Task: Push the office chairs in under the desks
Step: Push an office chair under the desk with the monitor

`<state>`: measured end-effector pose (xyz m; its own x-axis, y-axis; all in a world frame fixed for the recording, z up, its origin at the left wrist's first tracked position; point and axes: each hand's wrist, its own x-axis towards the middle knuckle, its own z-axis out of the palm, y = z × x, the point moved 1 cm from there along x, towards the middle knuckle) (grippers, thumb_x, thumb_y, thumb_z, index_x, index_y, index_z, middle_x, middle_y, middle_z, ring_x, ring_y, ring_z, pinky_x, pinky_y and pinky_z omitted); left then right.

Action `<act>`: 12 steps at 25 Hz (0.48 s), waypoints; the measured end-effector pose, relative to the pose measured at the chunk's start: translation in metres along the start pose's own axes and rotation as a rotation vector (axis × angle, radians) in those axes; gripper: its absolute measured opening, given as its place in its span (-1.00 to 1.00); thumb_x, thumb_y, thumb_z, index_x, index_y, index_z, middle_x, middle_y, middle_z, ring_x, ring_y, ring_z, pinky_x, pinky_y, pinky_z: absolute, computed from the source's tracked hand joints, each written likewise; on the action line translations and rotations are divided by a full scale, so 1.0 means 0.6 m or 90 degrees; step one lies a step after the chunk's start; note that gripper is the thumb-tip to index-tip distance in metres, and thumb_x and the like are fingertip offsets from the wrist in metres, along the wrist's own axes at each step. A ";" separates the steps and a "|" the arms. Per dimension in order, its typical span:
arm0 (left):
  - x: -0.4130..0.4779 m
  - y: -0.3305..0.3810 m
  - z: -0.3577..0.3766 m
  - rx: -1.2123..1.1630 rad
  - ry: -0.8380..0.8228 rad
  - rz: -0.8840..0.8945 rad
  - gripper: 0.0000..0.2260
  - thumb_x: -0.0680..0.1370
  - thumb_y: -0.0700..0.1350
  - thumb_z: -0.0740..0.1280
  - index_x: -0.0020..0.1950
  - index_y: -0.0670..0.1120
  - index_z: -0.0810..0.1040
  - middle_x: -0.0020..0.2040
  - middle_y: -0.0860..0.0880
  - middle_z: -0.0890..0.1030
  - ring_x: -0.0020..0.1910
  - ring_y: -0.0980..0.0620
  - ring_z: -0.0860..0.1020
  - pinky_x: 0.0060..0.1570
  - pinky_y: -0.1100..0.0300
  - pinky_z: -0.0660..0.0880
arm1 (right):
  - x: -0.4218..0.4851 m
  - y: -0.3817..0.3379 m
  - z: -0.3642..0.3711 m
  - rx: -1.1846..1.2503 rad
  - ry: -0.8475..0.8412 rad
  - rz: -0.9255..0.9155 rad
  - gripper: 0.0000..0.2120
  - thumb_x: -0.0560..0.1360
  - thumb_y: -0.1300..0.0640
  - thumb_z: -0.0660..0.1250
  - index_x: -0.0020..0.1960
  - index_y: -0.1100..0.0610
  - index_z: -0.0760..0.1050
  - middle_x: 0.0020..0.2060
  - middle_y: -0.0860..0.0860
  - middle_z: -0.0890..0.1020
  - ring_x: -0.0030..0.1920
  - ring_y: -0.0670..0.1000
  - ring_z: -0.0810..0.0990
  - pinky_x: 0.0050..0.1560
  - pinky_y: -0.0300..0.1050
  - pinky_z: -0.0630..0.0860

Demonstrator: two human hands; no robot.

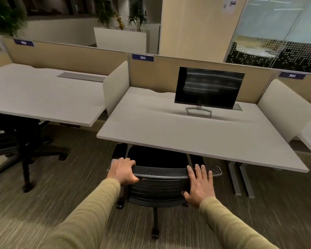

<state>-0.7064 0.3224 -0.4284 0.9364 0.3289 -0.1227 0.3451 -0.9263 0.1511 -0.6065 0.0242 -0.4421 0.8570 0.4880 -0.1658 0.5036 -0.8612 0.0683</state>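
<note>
Under the desk sits the chair — left hand gripping, right hand flat.

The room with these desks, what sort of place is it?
Most likely an open-plan office: numbered desk label 383 on a divider panel, a monitor on the desk, and a mesh-backed office chair.

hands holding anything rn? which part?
Left hand grips the top-left corner of the office chair's backrest, fingers curled over the mesh top edge. Right hand lies open and flat against the backrest, pressing, not gripping.
</note>
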 end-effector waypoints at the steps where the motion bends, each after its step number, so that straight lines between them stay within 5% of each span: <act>1: 0.023 -0.003 -0.002 0.025 0.011 -0.003 -0.48 0.29 0.35 0.32 0.14 0.12 0.55 0.08 0.06 0.58 0.11 -0.02 0.51 0.15 0.00 0.41 | 0.019 -0.001 -0.009 -0.002 -0.012 0.007 0.00 0.48 -0.33 0.24 0.59 0.01 -0.34 0.59 0.18 -0.23 0.55 0.25 -0.33 0.49 0.29 -0.34; 8: 0.152 -0.008 -0.006 0.042 0.005 0.008 -0.48 0.34 0.37 0.37 0.18 0.11 0.55 0.11 0.04 0.58 0.14 -0.05 0.50 0.16 0.00 0.41 | 0.131 0.007 -0.044 -0.047 -0.102 0.058 0.14 0.43 -0.40 0.30 0.56 0.05 -0.42 0.55 0.25 -0.35 0.52 0.31 -0.39 0.46 0.35 -0.33; 12: 0.190 -0.012 -0.011 0.001 0.015 0.004 -0.59 0.34 0.35 0.39 0.03 0.12 0.58 -0.02 0.07 0.63 0.06 -0.03 0.57 0.13 0.00 0.45 | 0.171 0.008 -0.056 -0.056 -0.127 0.067 0.21 0.38 -0.43 0.33 0.56 0.07 -0.44 0.54 0.26 -0.37 0.52 0.33 -0.39 0.46 0.36 -0.31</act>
<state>-0.6019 0.3675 -0.4367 0.9398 0.3271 -0.0989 0.3391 -0.9287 0.1500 -0.5125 0.0748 -0.4258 0.8710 0.3511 -0.3437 0.4281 -0.8856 0.1800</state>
